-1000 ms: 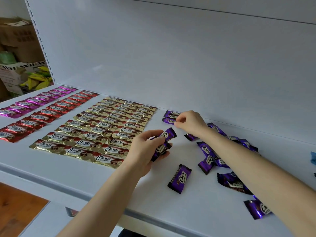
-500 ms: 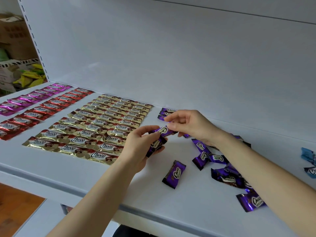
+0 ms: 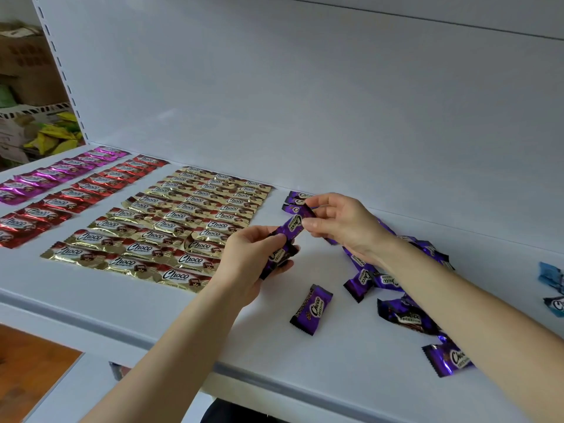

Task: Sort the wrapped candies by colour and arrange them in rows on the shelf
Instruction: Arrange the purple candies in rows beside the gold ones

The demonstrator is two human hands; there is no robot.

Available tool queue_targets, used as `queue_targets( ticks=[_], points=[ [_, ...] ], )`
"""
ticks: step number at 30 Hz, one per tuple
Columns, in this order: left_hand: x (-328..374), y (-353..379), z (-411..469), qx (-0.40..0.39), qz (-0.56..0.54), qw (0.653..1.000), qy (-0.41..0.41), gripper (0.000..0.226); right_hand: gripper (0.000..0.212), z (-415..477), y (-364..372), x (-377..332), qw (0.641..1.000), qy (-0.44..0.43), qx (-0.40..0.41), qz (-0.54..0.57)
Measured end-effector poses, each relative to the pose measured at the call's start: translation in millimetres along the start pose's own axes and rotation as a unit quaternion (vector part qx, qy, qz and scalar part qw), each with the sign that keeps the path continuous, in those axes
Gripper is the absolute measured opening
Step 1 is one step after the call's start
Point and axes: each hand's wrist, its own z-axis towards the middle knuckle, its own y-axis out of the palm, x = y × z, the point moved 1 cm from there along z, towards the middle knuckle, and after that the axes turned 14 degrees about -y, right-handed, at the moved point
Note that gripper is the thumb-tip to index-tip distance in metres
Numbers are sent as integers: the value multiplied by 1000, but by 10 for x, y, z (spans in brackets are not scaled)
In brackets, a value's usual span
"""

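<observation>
White shelf (image 3: 335, 358) carries, L to R, a pink row (image 3: 55, 174), a red row (image 3: 76, 198) & a wide gold block (image 3: 171, 227) of candies in neat lines, then a loose purple pile (image 3: 399, 314) under the right forearm, w/ blue candies (image 3: 551, 274) at the far right edge. Left hand (image 3: 253, 257) is curled round a small purple bunch (image 3: 279, 261), thumb pinning the low end of the lifted purple candy (image 3: 293, 225), whose top end the right hand (image 3: 338, 224) pinches betw thumb & forefinger, just above the shelf. A placed purple pair (image 3: 297, 197) lies at the back by the wall, and a lone purple candy (image 3: 311, 309) lies nearer the front
</observation>
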Motion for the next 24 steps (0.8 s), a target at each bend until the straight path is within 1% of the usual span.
queue_targets(
  ticks=[2, 4, 5, 7, 9, 11, 13, 14, 15, 16, 17, 19, 21, 24],
  points=[
    [-2, 0, 6, -2, 4, 1000, -6, 5, 23, 33, 63, 61, 995, 41, 38, 85],
    [-2, 0, 14, 5, -4, 1000, -10, 9, 20, 98, 61, 92, 992, 65, 49, 98],
    [-3, -7, 23, 11, -13, 1000, -12, 12, 19, 149, 31, 105, 993, 70, 49, 79],
    [5, -22, 33, 22, -37, 999, -10, 14, 19, 254, -38, 123, 997, 75, 28, -6],
    [10, -29, 39, 29, -56, 998, -11, 16, 17, 328, -51, 140, 991, 75, -27, -110],
    [16, -23, 38, 35, -73, 997, -17, 22, 21, 369, -6, 165, 983, 52, -65, -162],
    [23, -15, 30, 42, -93, 994, -34, 28, 27, 377, 22, 187, 983, 13, -53, -176],
    [28, -13, 26, 44, -104, 993, -46, 31, 24, 368, 20, 194, 980, -8, -32, -195],
    [33, -14, 27, 46, -113, 991, -56, 33, 17, 344, 15, 193, 973, -23, -15, -230],
    [39, -14, 27, 45, -121, 989, -67, 34, 12, 310, 10, 194, 963, -27, -10, -268],
    [46, -14, 26, 42, -129, 988, -75, 32, 18, 271, 6, 197, 952, -22, -24, -305],
    [57, -7, 11, 26, -146, 985, -86, 21, 28, 186, 28, 207, 927, 1, -89, -363],
    [64, -3, -9, 20, -153, 984, -85, 11, 31, 143, 52, 225, 910, 3, -131, -393],
    [59, -1, -25, 29, -139, 987, -71, 12, 24, 189, 37, 236, 910, -20, -117, -397]
  ],
)
